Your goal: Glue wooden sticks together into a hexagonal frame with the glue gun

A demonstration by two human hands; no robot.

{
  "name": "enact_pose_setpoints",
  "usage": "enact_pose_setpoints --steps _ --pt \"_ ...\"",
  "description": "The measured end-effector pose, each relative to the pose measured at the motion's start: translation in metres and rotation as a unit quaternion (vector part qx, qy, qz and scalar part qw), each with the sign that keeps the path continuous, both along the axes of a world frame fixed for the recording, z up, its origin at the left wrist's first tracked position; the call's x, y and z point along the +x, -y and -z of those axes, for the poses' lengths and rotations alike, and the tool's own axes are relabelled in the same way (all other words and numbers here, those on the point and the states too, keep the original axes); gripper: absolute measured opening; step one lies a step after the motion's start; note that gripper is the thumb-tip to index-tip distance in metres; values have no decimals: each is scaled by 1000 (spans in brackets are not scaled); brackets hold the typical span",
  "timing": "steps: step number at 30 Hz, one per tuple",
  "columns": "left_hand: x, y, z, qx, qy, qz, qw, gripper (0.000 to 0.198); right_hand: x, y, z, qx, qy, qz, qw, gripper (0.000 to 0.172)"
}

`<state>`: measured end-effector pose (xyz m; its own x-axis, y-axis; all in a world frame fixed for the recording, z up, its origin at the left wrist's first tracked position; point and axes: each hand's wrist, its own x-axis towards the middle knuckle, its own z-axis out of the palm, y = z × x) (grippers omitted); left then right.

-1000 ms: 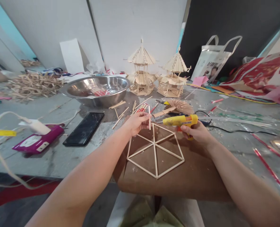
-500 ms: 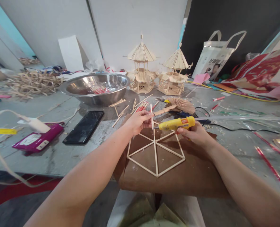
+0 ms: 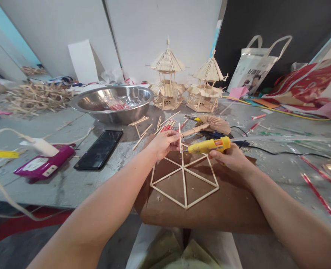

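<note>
My left hand [image 3: 166,145] pinches a short upright wooden stick [image 3: 180,130] over the far side of a hexagonal stick frame [image 3: 200,200]. The frame has spokes meeting at its middle and lies on a brown sheet [image 3: 224,213]. My right hand [image 3: 232,157] is wrapped round a yellow glue gun [image 3: 210,145]. Its nozzle points left and is at the lower part of the upright stick. Whether the nozzle touches the stick cannot be made out.
Beyond the frame are loose sticks [image 3: 139,121], a paper fan [image 3: 214,124], a metal basin [image 3: 112,116] and two stick pavilions [image 3: 168,89]. A phone [image 3: 99,151] and purple power strip [image 3: 46,164] lie left. Cables run right.
</note>
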<state>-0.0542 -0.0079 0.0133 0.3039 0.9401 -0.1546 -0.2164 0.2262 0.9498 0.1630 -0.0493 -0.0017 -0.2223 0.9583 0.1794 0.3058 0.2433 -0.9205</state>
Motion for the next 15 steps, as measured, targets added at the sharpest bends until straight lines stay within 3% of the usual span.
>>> enact_pose_setpoints --steps 15 --pt "0 0 0 -2 -7 -7 1000 9 1 -1 3 -1 1 1 1000 29"
